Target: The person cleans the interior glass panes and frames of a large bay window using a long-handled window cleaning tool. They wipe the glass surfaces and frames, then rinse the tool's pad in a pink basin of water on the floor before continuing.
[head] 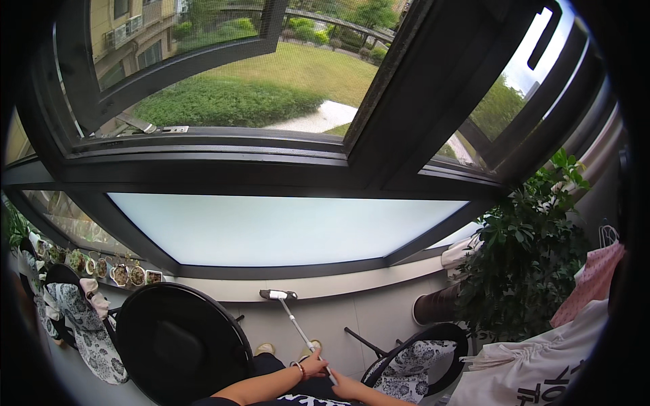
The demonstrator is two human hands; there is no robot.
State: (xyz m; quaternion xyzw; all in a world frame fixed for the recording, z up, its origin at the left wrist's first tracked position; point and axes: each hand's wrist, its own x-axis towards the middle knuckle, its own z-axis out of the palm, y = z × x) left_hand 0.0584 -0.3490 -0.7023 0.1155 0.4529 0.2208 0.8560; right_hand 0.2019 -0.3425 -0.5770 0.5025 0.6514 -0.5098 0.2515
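My left hand (313, 365), with a bracelet at the wrist, grips the pale pole (300, 330) of a long-handled cleaning tool. Lower on the same pole, close to its near end, my right hand (347, 386) is closed around it. The pole slants away from me to a white and dark cleaning head (278, 294). That head appears at the front edge of the pale window ledge (228, 288); whether it touches the ledge cannot be told. Beyond the ledge is a frosted lower window pane (289, 228). My shoes (265, 348) show on the tiled floor below.
A round black table (183, 345) stands close on my left, beside a chair with a floral cushion (84, 325). Several potted plants (120, 275) line the ledge. To my right are another cushioned chair (414, 368), a large leafy plant (518, 254) and hanging cloth (533, 370).
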